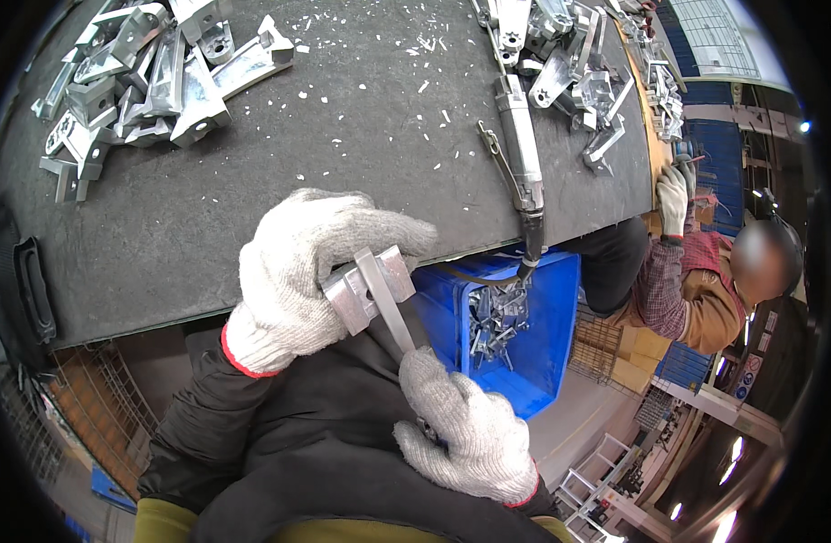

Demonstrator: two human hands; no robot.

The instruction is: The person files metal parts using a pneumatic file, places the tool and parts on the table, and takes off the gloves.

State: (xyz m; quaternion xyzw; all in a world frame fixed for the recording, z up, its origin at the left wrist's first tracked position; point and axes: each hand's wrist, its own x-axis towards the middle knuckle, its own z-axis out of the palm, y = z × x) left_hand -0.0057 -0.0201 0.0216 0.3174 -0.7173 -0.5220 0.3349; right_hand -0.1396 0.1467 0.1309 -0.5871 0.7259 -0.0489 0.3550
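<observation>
well, at the far left of the frame, a black strap with a loop (35,290) is by the edge of the flat, dark grey table (189,235). in the upper left lies a heap of shiny silver metal parts (153,86), with little pale chips scattered to its right. near the middle is the left hand (298,271), in a white knit glove with a red edge. its fingers are bent and hold a small, blocky, silver metal piece (347,303), just left of the middle of the frame. a thin, flat, grey metal strip (393,317) crosses over that piece on a slant. its lower end goes into the right hand (474,430), low in the middle, in the same kind of glove, with its fingers curled around the strip. right of the middle, a blue plastic bin (560,344) has more silver parts (497,317) inside. above it, a silver, tube-shaped tool with a lever (521,136) lies on the table. in the upper right is another silver heap (574,72). at the right is a person (696,281) in a checked sleeve.
</observation>
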